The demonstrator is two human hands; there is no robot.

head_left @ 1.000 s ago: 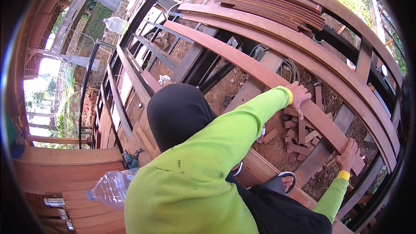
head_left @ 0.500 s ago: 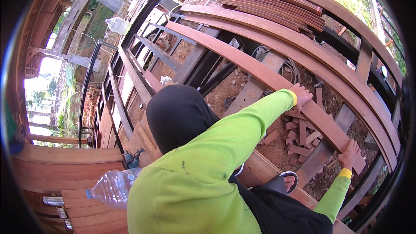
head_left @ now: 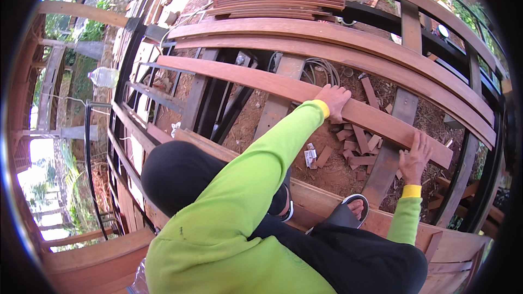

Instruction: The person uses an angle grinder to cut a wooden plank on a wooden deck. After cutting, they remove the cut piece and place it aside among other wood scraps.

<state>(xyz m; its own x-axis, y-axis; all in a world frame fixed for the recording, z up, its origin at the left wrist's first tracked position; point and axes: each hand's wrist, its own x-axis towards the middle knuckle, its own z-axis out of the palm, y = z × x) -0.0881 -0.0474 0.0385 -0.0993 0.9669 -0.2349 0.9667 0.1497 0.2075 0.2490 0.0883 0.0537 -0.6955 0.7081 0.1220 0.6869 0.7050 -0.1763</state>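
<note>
A long reddish-brown wooden plank (head_left: 245, 79) lies slantwise across the dark beams, its near end toward the right. My left hand (head_left: 333, 101) grips it past the middle, fingers bent over its upper face. Closer to the right end, my right hand (head_left: 415, 159) holds the near edge, with fingers over the top and the thumb against the side. Both sleeves are bright green with yellow cuffs. Beneath the plank, small wood offcuts (head_left: 359, 144) are heaped on the soil, partly hidden by it.
Two long boards (head_left: 327, 35) run beyond the plank, and a stack of thin boards (head_left: 278, 0) lies farther back. Dark cross beams (head_left: 403, 111) span the soil. Coiled cable (head_left: 321, 71) sits between them. A clear plastic bottle (head_left: 103, 77) is at far left. My sandalled foot (head_left: 357, 207) rests on a near board.
My view has turned, so the plank lies flatter across the picture. My right hand has shifted a little inward from the plank's end, and its fingers are straighter. My left hand keeps its grip.
</note>
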